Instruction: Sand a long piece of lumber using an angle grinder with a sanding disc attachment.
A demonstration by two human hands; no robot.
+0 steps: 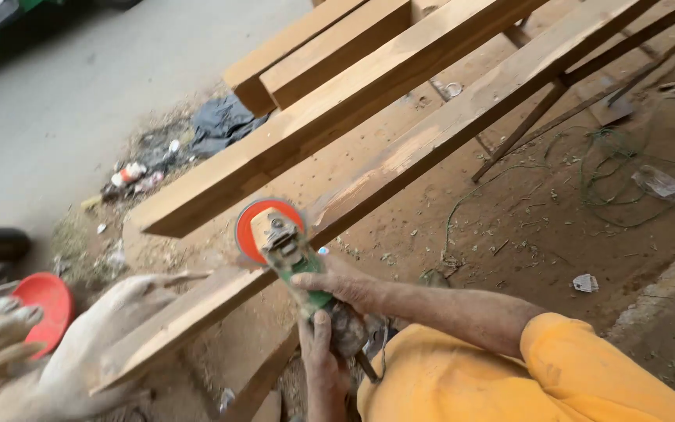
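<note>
- Red plastic bowl sits far left, beside dusty sacks.
- Green angle grinder with orange disc: disc meets the long pale wooden plank, whose long axis runs up-right, away from the hands.
- Left hand clamps the grinder's tail; right hand, nearer the disc, grips its body.

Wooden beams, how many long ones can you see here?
4. Two short-looking ones lie side by side at top, one runs diagonally below them, and one sits under the grinder. More may be hidden.
</note>
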